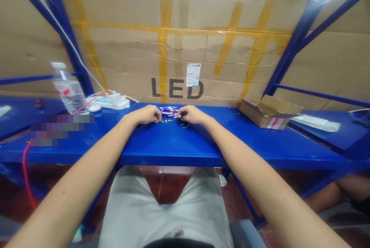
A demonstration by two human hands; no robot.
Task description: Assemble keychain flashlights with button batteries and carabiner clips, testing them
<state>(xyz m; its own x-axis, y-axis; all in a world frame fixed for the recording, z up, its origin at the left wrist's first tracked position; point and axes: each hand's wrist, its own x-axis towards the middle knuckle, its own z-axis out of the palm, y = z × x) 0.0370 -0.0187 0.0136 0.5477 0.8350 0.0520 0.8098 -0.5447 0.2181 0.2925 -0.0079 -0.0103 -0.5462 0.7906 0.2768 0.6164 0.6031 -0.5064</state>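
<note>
Several shiny purple pen-like sticks with silver parts (pixel 169 111) lie side by side on the blue table (pixel 173 142), between my two hands. My left hand (pixel 150 114) rests at their left end with its fingers curled; whatever is inside them is hidden. At the right end, my right hand (pixel 191 114) is closed in a pinch around a small thing with a round pale end (pixel 179 116), too small to name. A short row of small gold-coloured pieces (pixel 167 121) lies just in front of the sticks. Under my right hand are dark, green-glinting pieces (pixel 184 125), partly covered.
An open cardboard box (pixel 267 115) stands to the right, with a white tray (pixel 318 123) beyond it. On the left are a water bottle (pixel 69 90), a white power strip (pixel 111 101) and cables. A large cardboard sheet (pixel 130 59) rises behind the table.
</note>
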